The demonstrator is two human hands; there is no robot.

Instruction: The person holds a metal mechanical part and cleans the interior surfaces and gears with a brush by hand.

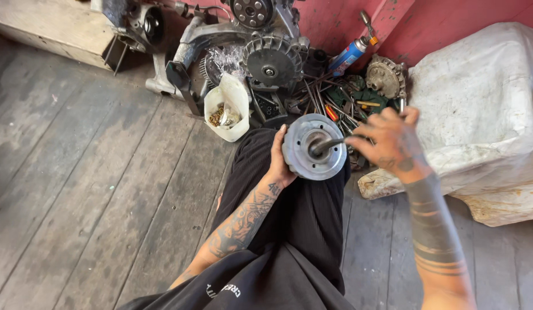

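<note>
Round grey metal pulley disc (314, 147), with a raised rim and a dark hub at its centre, sits propped on the person's knee over the black ribbed trousers (289, 218). The left hand (278, 161) is closed around the disc's left edge, thumb over the rim, steadying it. The right hand (390, 143) is clenched on a thin dark metal tool (329, 143) whose tip rests in the hub; how deep it sits there cannot be told. Judging by this, work on the hub is under way, with the disc already off any machine and the tool engaged at its centre.

Just beyond the knee lies a heap of loose hand tools (341, 103) on the worn grey plank floor (77, 172). To the left of the heap stands a cut white plastic jug (227, 106) holding small brass-coloured parts. To the right rests a dirty white cloth-covered bundle (479, 109). Farther back, a stripped engine assembly with a finned wheel (272, 57) stands beside a blue spray can (349, 54), against a red wall (347, 17).
</note>
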